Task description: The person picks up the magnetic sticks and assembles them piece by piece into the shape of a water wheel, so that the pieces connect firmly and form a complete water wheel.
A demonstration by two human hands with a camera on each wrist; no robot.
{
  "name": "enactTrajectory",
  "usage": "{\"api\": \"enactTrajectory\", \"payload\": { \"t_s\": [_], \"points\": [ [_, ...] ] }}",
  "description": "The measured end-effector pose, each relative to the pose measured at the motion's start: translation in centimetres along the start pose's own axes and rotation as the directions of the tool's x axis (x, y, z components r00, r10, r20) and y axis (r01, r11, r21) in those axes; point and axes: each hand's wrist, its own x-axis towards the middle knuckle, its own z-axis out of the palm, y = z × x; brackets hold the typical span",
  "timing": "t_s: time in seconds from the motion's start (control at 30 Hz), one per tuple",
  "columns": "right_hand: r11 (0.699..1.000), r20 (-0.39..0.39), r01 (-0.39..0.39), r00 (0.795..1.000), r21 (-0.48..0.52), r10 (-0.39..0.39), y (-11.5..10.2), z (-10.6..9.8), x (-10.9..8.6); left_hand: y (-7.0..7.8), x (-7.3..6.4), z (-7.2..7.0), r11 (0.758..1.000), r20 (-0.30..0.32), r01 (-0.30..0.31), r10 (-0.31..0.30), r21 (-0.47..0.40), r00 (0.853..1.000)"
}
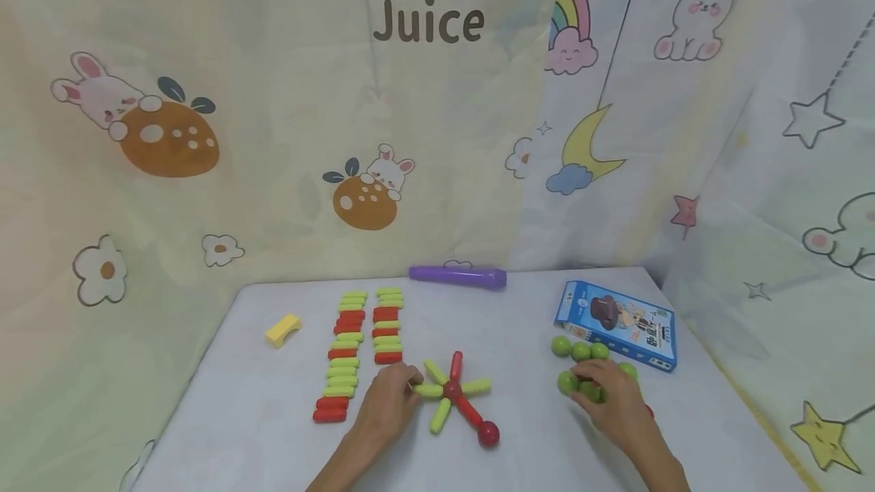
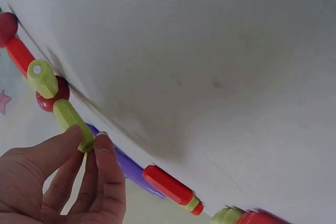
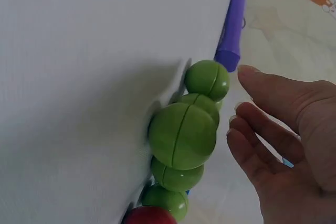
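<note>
Behind everything we find a pale curtain (image 1: 273, 59) printed with rabbits, flowers, a rainbow and a moon; high at 12 o'clock it bears the dark word "Juice" (image 1: 429, 21). Before it spreads a white table (image 1: 519, 332), whose middle we take as the clock's centre. At 8 o'clock the left hand (image 1: 391, 399) pinches the outer end of a yellow-green stick (image 1: 429, 390) between thumb and fingers. Toward 4 o'clock the right hand (image 1: 611, 401) is released, its fingers parted, blocking our head view of some balls. At 2 o'clock lies a blue box (image 1: 618, 323) showing a brown hat and large characters we cannot read surely. Two columns of red and yellow-green sticks (image 1: 349, 337) lie toward 10 o'clock. Centrally sits a stick-and-ball star (image 1: 468, 409): around its red hub ball (image 1: 452, 390), sticks point to 12, 3, 5, 7, 9 and 11 o'clock, the 5 o'clock one ending in a second red ball (image 1: 488, 433). A purple tube (image 1: 458, 277) lies at 12 o'clock. Green balls (image 1: 580, 351) cluster at 3 o'clock, near the box; a yellow arched block (image 1: 282, 330) lies beyond the columns. Only the right wrist view shows the green balls' seams, the gap before the fingertips, and more of a partly hidden red ball (image 3: 149, 216). Only the left wrist view shows a white dot on one stick's end (image 2: 37, 70).
</note>
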Motion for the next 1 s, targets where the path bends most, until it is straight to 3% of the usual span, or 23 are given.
{"api": "enactTrajectory", "payload": {
  "t_s": [0.17,0.27,0.4,0.5,0.6,0.7,0.77,0.9,1.0],
  "points": [
    [0.996,0.216,-0.013,0.976,-0.085,0.031,0.9,-0.2,1.3,-0.2,-0.6,0.0,0.999,-0.063,-0.008,0.011,0.042,0.998],
    [0.993,0.262,-0.018,0.964,-0.115,0.048,1.0,-0.2,1.4,0.2,-1.5,0.0,0.999,-0.062,-0.01,0.013,0.043,0.998],
    [0.988,0.247,-0.004,0.968,-0.153,0.042,0.9,-0.1,1.5,0.9,-2.3,0.2,1.0,0.024,0.023,-0.023,0.001,0.999],
    [0.986,0.256,0.01,0.966,-0.168,0.034,0.5,0.2,1.8,1.4,-2.4,0.7,0.998,0.108,0.056,-0.053,-0.022,0.993],
    [0.986,0.273,0.006,0.961,-0.168,0.041,-0.1,0.7,2.1,1.8,-2.2,1.4,0.996,0.15,0.081,-0.076,-0.026,0.986],
    [0.997,0.252,-0.008,0.967,-0.082,0.029,-0.7,1.6,2.4,2.0,-2.0,1.8,0.995,0.143,0.1,-0.097,-0.013,0.985],
    [0.999,0.237,0.011,0.971,0.034,-0.018,-1.2,2.2,2.5,2.2,-1.9,1.7,0.992,0.135,0.122,-0.12,-0.009,0.984],
    [0.964,0.253,0.074,0.957,0.254,-0.14,-1.9,3.6,2.6,2.5,-1.9,1.3,0.991,0.116,0.132,-0.13,-0.005,0.985],
    [0.942,0.281,0.078,0.943,0.327,-0.176,-2.2,4.4,2.7,2.5,-1.9,0.9,0.995,0.102,0.101,-0.101,0.006,0.99]
  ]
}}
